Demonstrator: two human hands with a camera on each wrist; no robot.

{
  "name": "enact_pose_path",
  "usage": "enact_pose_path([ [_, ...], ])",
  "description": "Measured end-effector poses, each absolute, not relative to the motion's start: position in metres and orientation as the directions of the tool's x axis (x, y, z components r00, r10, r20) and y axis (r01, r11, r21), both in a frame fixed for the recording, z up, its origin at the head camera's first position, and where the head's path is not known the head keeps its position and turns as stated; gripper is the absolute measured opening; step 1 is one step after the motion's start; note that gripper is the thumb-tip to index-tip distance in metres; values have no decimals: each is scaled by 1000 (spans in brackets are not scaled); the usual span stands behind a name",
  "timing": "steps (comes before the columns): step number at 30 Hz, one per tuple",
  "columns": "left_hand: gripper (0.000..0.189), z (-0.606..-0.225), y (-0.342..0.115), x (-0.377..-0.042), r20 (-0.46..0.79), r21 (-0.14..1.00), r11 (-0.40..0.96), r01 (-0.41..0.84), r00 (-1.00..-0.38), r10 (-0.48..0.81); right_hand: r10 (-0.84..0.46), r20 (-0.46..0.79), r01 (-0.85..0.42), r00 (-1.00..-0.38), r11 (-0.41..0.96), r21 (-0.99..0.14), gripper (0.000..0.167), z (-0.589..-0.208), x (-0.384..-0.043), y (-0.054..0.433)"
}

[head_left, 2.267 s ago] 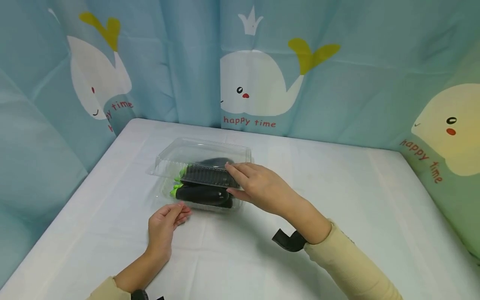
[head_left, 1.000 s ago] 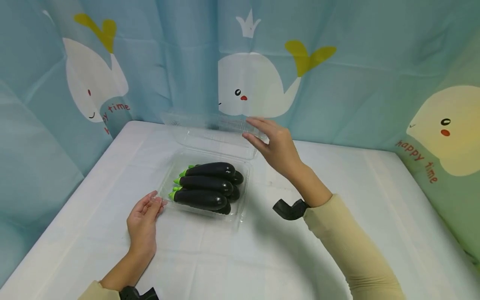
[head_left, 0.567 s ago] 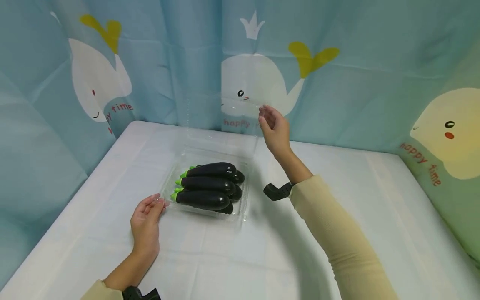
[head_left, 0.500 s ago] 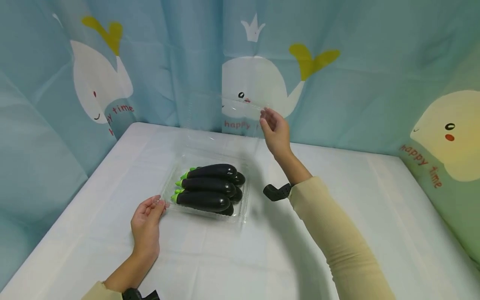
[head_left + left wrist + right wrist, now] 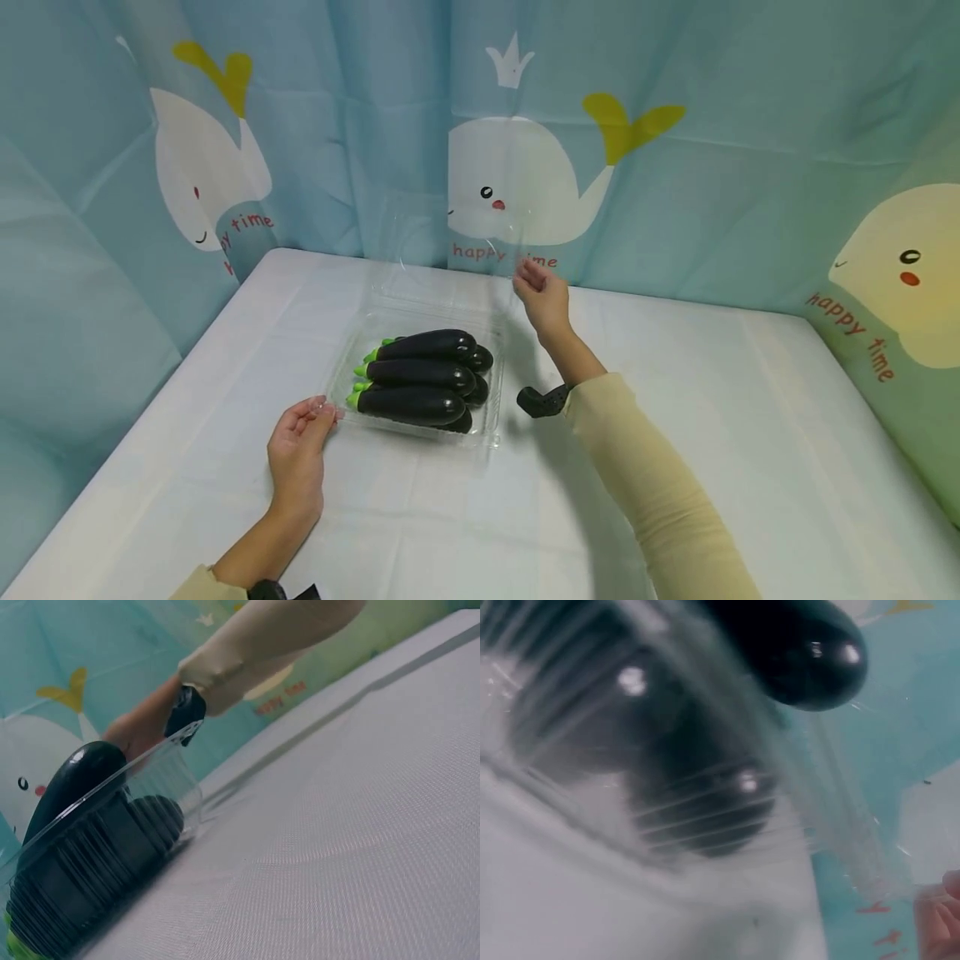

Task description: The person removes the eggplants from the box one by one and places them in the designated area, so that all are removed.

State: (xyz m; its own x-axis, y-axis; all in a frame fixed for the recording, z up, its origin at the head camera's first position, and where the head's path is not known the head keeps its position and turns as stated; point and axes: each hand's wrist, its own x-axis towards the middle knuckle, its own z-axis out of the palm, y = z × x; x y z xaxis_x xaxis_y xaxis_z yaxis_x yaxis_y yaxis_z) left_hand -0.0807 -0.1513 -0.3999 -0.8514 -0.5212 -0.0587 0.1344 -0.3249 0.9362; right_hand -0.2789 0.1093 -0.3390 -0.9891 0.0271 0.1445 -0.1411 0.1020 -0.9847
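Observation:
Several glossy dark purple eggplants (image 5: pixel 411 405) with green stems lie piled in a clear plastic clamshell box (image 5: pixel 493 417) on the table. Its hinged lid (image 5: pixel 442 279) stands raised at the back. At the box's front left corner, my left hand (image 5: pixel 296 458) pinches the rim between thumb and fingers. My right hand (image 5: pixel 546 304) holds the lid's right edge with curled fingers. The left wrist view shows the ribbed box wall (image 5: pixel 176 780) with eggplants behind it. In the right wrist view, the fingers (image 5: pixel 934 926) of my right hand show at the lower right.
A white cloth (image 5: pixel 675 467) covers the table. Behind and beside it hangs a blue-green curtain (image 5: pixel 360 150) printed with whales. Black wrist mounts (image 5: pixel 542 402) sit at the cuffs of the beige sleeves (image 5: pixel 660 492).
The lid has swung from over the eggplants up and back. My right hand rose with it, then came down slightly along its edge. My left hand moved left to the box's corner.

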Motion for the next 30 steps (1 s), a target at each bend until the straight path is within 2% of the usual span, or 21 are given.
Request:
enact_pose_path([
  [12,5,-399,-149,-81,-33,888,-407,214,-853,-521,60,1,5,-998,104,-995,46,-356,-281,106],
  [30,17,-402,-147,-78,4,917,-336,214,-847,-532,40,0,8,-999,194,-981,40,-365,-280,106],
])
